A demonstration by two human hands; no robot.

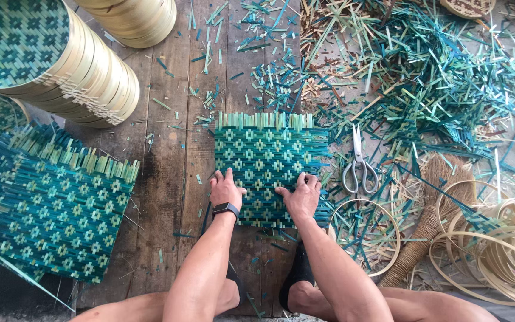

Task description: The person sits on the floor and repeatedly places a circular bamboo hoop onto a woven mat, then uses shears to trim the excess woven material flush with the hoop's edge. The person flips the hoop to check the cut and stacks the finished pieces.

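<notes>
A square woven mat [266,155] of green and pale bamboo strips lies on the wooden floor in front of me. My left hand [225,189], with a black watch on its wrist, rests flat on the mat's near left edge. My right hand [301,195] presses on the near right part of the mat, fingers curled against the weave. Neither hand holds a tool. My feet in dark sandals show below the mat.
Scissors [359,164] lie right of the mat among a heap of cut green strips [424,77]. A pile of woven mats [49,203] sits left. Stacked round woven trays [61,65] stand upper left. Bamboo hoops [496,244] and a broom [430,220] lie right.
</notes>
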